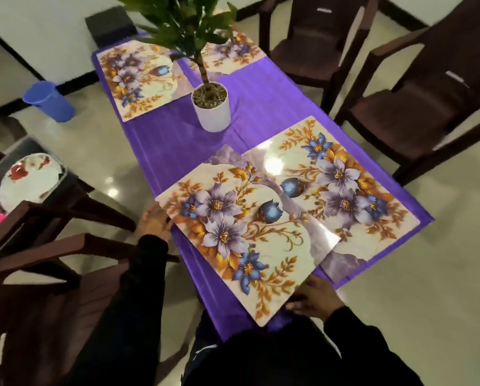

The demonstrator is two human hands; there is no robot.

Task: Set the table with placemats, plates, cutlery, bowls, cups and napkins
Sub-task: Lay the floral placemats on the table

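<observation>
My left hand [153, 222] has its fingers [156, 211] at the far-left corner of the near placemat [241, 235], and my right hand [312, 300] has its fingers [297, 304] curled at the near-right edge of the same mat, thumb on top by the look of it. So I hold the mat by two opposite ends, one hand each. The left grip is blurred; I cannot tell whether those fingers pinch the corner or only lie flat against it.

Between my hands the mat runs long, its long axis going from my left fingers down and across to my right ones, set at a slant to the edge of the table [183, 140]. Just beyond my right fingers its far corner overlaps a second placemat [353, 188] (the overlap is a clear triangle of glossy edge on top of the other's print). That overlap is what the coming move turns on, I judge: the mat wants drawing towards me and to my left, off its neighbour, and squaring to the purple cloth.

Further out from my fingers stands a potted plant [211, 107], and past it two more placemats [138, 76] lie flat. Well off beyond my left hand, plates [29, 176] wait on a chair, not yet on the table.
</observation>
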